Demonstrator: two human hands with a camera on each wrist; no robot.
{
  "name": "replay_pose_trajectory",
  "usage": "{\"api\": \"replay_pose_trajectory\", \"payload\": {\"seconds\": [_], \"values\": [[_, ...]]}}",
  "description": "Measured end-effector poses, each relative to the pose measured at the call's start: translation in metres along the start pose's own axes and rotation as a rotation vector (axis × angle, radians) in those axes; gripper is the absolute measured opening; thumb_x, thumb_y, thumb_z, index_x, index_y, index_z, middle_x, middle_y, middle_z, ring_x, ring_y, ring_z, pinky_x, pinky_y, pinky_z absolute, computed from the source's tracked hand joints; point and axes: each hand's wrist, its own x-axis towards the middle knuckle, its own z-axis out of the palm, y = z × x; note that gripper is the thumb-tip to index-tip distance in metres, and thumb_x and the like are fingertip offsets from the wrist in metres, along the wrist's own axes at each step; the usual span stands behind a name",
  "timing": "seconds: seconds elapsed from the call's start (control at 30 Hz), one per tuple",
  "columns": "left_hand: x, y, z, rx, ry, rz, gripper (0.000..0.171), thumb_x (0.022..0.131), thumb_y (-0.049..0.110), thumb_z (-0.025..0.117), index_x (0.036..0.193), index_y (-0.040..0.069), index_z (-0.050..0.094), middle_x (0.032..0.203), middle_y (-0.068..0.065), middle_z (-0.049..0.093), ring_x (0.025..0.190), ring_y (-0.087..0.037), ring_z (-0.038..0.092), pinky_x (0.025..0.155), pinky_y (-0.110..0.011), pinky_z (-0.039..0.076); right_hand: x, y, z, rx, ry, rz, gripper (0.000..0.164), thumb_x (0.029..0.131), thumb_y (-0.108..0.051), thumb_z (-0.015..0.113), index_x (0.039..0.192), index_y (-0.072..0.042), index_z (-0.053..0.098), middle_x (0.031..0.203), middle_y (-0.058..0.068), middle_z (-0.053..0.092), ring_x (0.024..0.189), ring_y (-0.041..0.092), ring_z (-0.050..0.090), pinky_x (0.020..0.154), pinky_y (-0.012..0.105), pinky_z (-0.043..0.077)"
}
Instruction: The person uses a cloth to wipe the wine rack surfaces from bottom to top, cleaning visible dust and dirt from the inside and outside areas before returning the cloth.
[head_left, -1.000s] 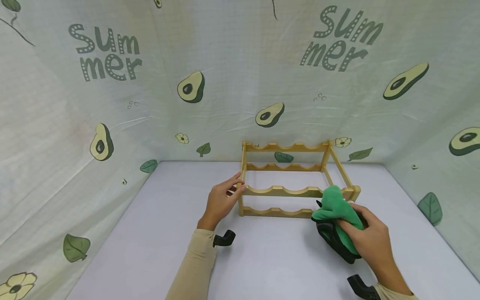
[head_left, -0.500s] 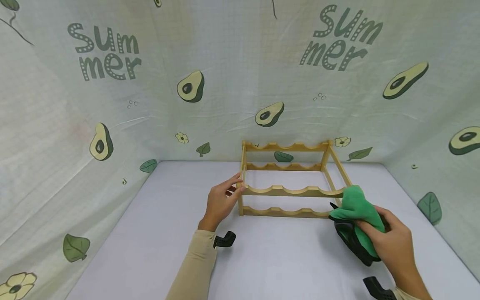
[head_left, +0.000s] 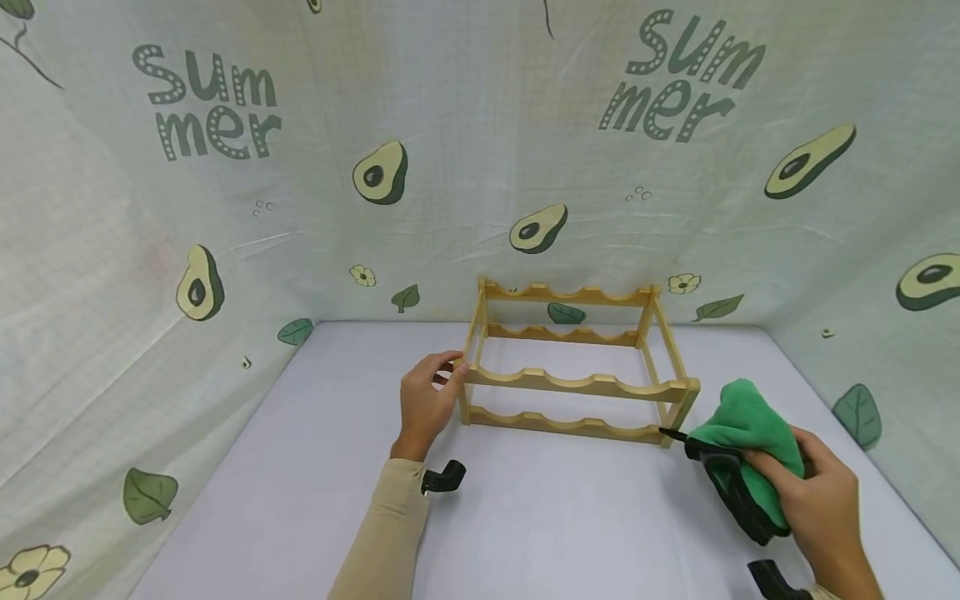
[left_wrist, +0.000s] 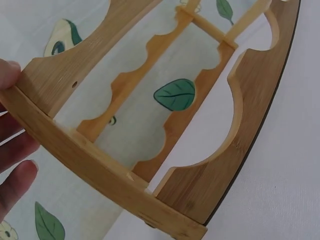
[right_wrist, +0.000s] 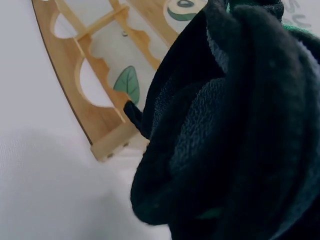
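A light wooden wine rack (head_left: 592,385) with two tiers of scalloped rails stands on the white table. At its upper front left corner, my left hand (head_left: 427,408) grips the frame between thumb and fingers; the left wrist view shows these fingers at the end of the wooden side bar (left_wrist: 100,170). Off the rack's front right corner, my right hand (head_left: 828,508) holds a bunched green cloth (head_left: 742,425) with black edging and a dark underside. A thin black tip of the cloth overlaps the lower right corner. Dark folds fill most of the right wrist view.
The white table (head_left: 300,500) stretches around the rack. Behind and at both sides hangs a pale curtain (head_left: 450,100) printed with avocados, leaves and lettering. A black wrist-camera mount (head_left: 444,477) sits on the left wrist, another mount (head_left: 776,579) on the right.
My right hand has carried the cloth rightward along the front rail and past the rack's right end. The rack has turned slightly and its front has shifted left, with my left hand still on it.
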Motion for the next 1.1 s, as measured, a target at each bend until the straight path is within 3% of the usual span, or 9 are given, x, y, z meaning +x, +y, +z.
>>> {"api": "replay_pose_trajectory", "payload": {"seconds": [0.17, 0.33, 0.43, 0.57, 0.63, 0.67, 0.83, 0.93, 1.1], "values": [[0.001, -0.001, -0.001, -0.051, 0.029, -0.049, 0.02, 0.09, 0.012, 0.075, 0.108, 0.003, 0.075, 0.095, -0.004, 0.067, 0.089, -0.018, 0.065, 0.068, -0.035, 0.057, -0.001, 0.005, 0.001, 0.027, -0.007, 0.003, 0.037, 0.079, -0.008, 0.085, 0.112, -0.002, 0.068, 0.083, -0.028, 0.059, 0.077, -0.004, 0.055, 0.064, 0.009, 0.042], [0.002, 0.003, 0.0, 0.013, 0.111, -0.085, 0.021, 0.088, 0.01, 0.077, 0.108, 0.004, 0.074, 0.1, -0.008, 0.062, 0.097, -0.022, 0.061, 0.083, -0.041, 0.05, -0.003, 0.009, 0.007, -0.041, -0.055, 0.007, 0.046, 0.081, -0.018, 0.086, 0.118, 0.001, 0.066, 0.084, -0.031, 0.055, 0.077, -0.005, 0.052, 0.063, 0.01, 0.04], [0.004, 0.011, 0.003, 0.096, 0.185, -0.02, 0.021, 0.085, 0.008, 0.078, 0.106, 0.005, 0.075, 0.103, -0.009, 0.063, 0.1, -0.027, 0.058, 0.09, -0.048, 0.041, -0.004, 0.01, 0.01, -0.1, -0.078, -0.003, 0.049, 0.08, -0.022, 0.086, 0.119, 0.0, 0.067, 0.087, -0.023, 0.059, 0.077, -0.007, 0.049, 0.062, 0.011, 0.039], [0.007, 0.035, 0.019, 0.165, 0.227, 0.152, 0.018, 0.083, 0.009, 0.077, 0.1, 0.006, 0.075, 0.101, -0.007, 0.068, 0.096, -0.03, 0.06, 0.092, -0.055, 0.037, -0.002, 0.011, 0.01, -0.152, -0.085, -0.02, 0.049, 0.082, -0.023, 0.085, 0.12, 0.0, 0.067, 0.101, 0.009, 0.07, 0.078, -0.01, 0.045, 0.063, 0.014, 0.038], [0.008, 0.053, 0.032, 0.167, 0.19, 0.226, 0.015, 0.084, 0.011, 0.076, 0.098, 0.007, 0.075, 0.095, -0.004, 0.07, 0.092, -0.027, 0.062, 0.094, -0.054, 0.038, 0.0, 0.012, 0.008, -0.162, -0.082, -0.017, 0.049, 0.082, -0.024, 0.084, 0.12, 0.001, 0.066, 0.106, 0.02, 0.068, 0.078, -0.01, 0.045, 0.063, 0.015, 0.038], [0.008, 0.062, 0.041, 0.166, 0.159, 0.257, 0.013, 0.084, 0.013, 0.075, 0.096, 0.008, 0.075, 0.092, -0.002, 0.071, 0.089, -0.024, 0.063, 0.095, -0.053, 0.039, 0.001, 0.012, 0.007, -0.165, -0.08, -0.013, 0.049, 0.082, -0.025, 0.084, 0.121, 0.001, 0.066, 0.106, 0.02, 0.069, 0.078, -0.01, 0.044, 0.063, 0.015, 0.037], [0.004, 0.116, 0.09, 0.214, -0.077, 0.341, 0.012, 0.088, 0.026, 0.074, 0.094, 0.017, 0.077, 0.088, 0.007, 0.072, 0.088, -0.012, 0.065, 0.101, -0.045, 0.043, 0.006, 0.017, 0.004, -0.155, -0.064, 0.032, 0.05, 0.081, -0.028, 0.086, 0.12, -0.002, 0.068, 0.089, -0.012, 0.065, 0.076, -0.008, 0.047, 0.064, 0.016, 0.038], [0.001, 0.145, 0.119, 0.337, -0.213, 0.362, 0.021, 0.09, 0.04, 0.072, 0.1, 0.022, 0.077, 0.095, 0.01, 0.072, 0.094, -0.01, 0.064, 0.104, -0.044, 0.041, 0.006, 0.02, 0.003, -0.14, -0.058, 0.07, 0.052, 0.081, -0.029, 0.086, 0.121, -0.002, 0.067, 0.086, -0.022, 0.06, 0.076, -0.007, 0.048, 0.064, 0.016, 0.038], [-0.001, 0.178, 0.161, 0.563, -0.375, 0.355, 0.041, 0.091, 0.066, 0.059, 0.1, 0.03, 0.077, 0.097, 0.011, 0.072, 0.096, -0.01, 0.064, 0.108, -0.046, 0.037, 0.004, 0.024, 0.002, -0.109, -0.053, 0.128, 0.054, 0.082, -0.03, 0.085, 0.123, -0.002, 0.066, 0.085, -0.021, 0.059, 0.076, -0.003, 0.05, 0.062, 0.014, 0.04]]}}
